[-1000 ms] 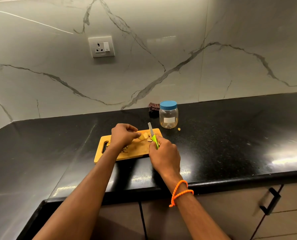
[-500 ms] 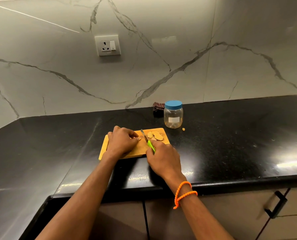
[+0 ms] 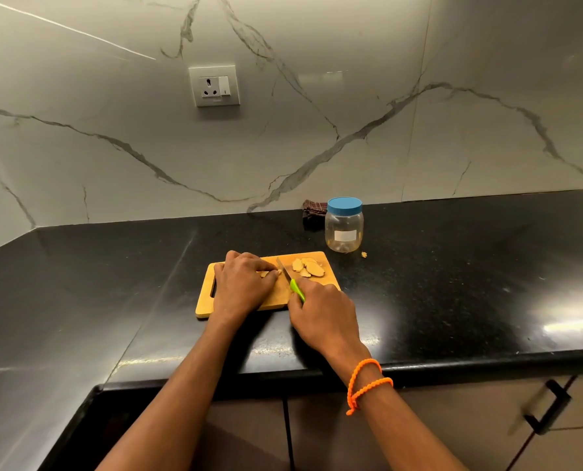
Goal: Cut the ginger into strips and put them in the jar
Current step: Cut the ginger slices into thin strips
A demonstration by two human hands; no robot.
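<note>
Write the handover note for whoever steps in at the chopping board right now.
Left hand holds a ginger piece down on the cutting board. Right hand grips the green-handled knife, blade beside the left fingers.
Slices lie on the board's far right corner.
Jar stands behind the board, blue lid on; a scrap lies beside it.
Done: slicing partly.
Left: cut strips, open jar, fill it.

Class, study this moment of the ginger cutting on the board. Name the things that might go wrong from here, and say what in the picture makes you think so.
1. The left hand pins a small ginger piece right beside the knife blade, so a slip may nick a fingertip.
2. The jar has its blue lid on, so strips cannot go in yet.
3. Cut slices lie near the cutting board edge; one scrap already sits on the counter.
</note>
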